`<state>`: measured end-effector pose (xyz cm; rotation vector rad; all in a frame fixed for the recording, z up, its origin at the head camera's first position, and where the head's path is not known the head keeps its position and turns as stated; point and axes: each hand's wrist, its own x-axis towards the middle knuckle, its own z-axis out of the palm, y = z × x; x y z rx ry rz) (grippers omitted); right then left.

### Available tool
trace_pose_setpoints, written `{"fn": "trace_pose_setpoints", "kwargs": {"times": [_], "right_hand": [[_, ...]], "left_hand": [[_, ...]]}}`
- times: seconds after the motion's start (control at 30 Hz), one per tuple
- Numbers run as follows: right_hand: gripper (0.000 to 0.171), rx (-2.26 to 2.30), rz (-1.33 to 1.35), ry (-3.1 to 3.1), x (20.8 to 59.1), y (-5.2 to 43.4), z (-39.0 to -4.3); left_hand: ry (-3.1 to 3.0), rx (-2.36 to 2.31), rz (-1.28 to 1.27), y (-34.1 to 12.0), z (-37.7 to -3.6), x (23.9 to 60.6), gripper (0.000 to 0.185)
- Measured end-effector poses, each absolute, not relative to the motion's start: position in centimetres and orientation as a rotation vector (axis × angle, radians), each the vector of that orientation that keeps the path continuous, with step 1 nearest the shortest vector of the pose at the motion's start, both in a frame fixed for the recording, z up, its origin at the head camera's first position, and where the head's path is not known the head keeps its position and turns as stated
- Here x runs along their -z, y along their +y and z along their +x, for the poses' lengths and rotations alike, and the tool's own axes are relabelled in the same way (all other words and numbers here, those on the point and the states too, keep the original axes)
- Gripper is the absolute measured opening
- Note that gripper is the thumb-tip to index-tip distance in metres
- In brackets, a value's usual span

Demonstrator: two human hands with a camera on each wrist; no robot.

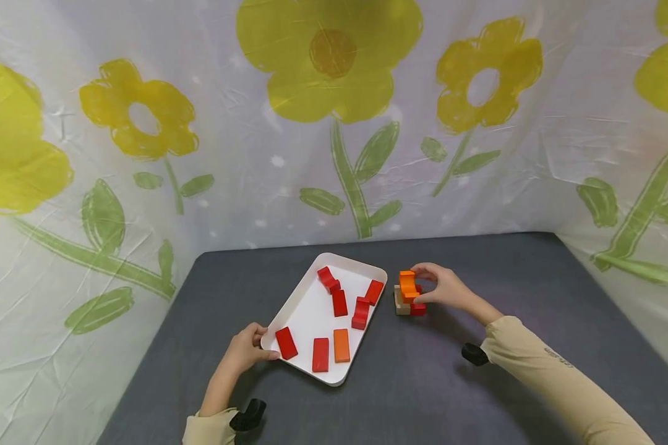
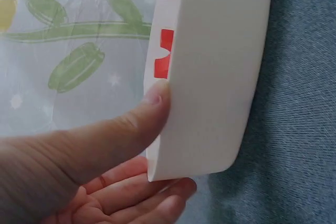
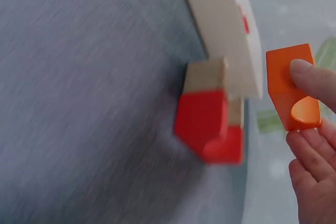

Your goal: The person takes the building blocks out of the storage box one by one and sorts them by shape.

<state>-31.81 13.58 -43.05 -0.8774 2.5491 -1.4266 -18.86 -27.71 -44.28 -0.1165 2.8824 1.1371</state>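
One tray, seven blocks in it by my count: six red blocks plus one orange block. Second orange block is outside it, so two of those total. The pile mixes beige and red, can't tell how many of each. Also two hands, one bench, five yellow flowers.

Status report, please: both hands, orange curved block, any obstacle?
Left hand grips white rectangular tray at corner. Right hand holds orange curved block above red-and-beige block stack. No obstacle visible between.
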Motion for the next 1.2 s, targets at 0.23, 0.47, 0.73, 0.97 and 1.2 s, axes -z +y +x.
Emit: {"fn": "trace_pose_setpoints", "kwargs": {"times": [0.23, 0.47, 0.73, 0.97, 1.2], "right_hand": [[0.064, 1.42, -0.859, 2.551, 44.3, 15.2, -32.2], [0.064, 1.375, -0.774, 2.568, 45.3, 16.3, -31.9], [0.063, 1.377, -0.671, 2.586, 45.9, 17.5, -32.1], [0.064, 1.292, -0.68, 2.611, 47.0, 18.0, -32.1], [0.064, 1.3, -0.671, 2.608, 47.2, 18.0, -32.1]], "left_hand": [[2.891, -1.12, -0.127, -28.4, -18.5, 43.9, 0.054], [2.878, -1.129, -0.142, -28.7, -18.1, 44.0, 0.053], [2.891, -1.104, -0.07, -28.4, -19.1, 44.0, 0.053], [2.882, -1.139, -0.085, -28.2, -19.1, 44.3, 0.053], [2.896, -1.113, -0.037, -27.8, -19.1, 44.3, 0.051]]}}
